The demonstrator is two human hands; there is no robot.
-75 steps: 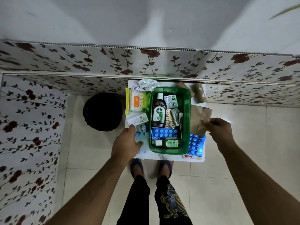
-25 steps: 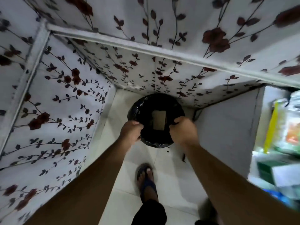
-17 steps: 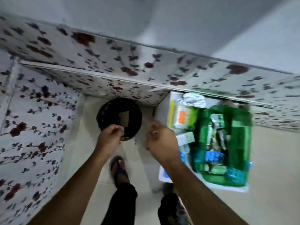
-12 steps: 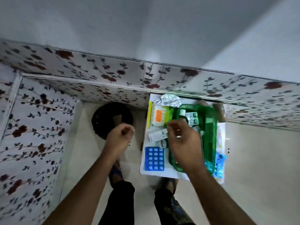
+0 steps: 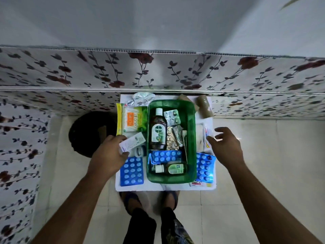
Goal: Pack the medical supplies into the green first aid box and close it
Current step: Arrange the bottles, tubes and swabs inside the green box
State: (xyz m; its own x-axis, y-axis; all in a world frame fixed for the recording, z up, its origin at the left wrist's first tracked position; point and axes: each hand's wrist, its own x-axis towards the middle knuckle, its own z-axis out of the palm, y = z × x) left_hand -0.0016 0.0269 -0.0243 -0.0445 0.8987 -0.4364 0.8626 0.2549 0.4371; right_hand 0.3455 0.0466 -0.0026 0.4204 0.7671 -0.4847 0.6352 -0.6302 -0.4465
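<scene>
Your green box [image 5: 192,120] sits open in the middle of the small white table [image 5: 139,187], with no lid on it. Inside, a brown Dettol bottle [image 5: 158,131] lies along the left side with its white cap toward the wall. To its right are a silver pill strip [image 5: 172,118] and, below that, a heap of gold and silver strips [image 5: 174,138]. A blue pill sheet [image 5: 165,156] lies across the box under the bottle, and a small green bottle [image 5: 171,168] lies on its side at the near end.

Your left hand [image 5: 110,155] is at the left of the box, thumb and fingers closed on a small white carton [image 5: 132,141] that rests on the table beside a roll of tape [image 5: 139,150]. Behind them lies a pack of cotton swabs [image 5: 132,120], and nearer you another blue pill sheet [image 5: 131,170].

Your right hand [image 5: 225,147] hovers at the table's right edge with fingers spread and nothing in it, its fingertips near a white tube [image 5: 206,138]. A third blue pill sheet [image 5: 204,167] lies just right of the box. A brown roll [image 5: 204,106] stands at the far right corner. A black bin [image 5: 91,132] stands on the floor to the left.
</scene>
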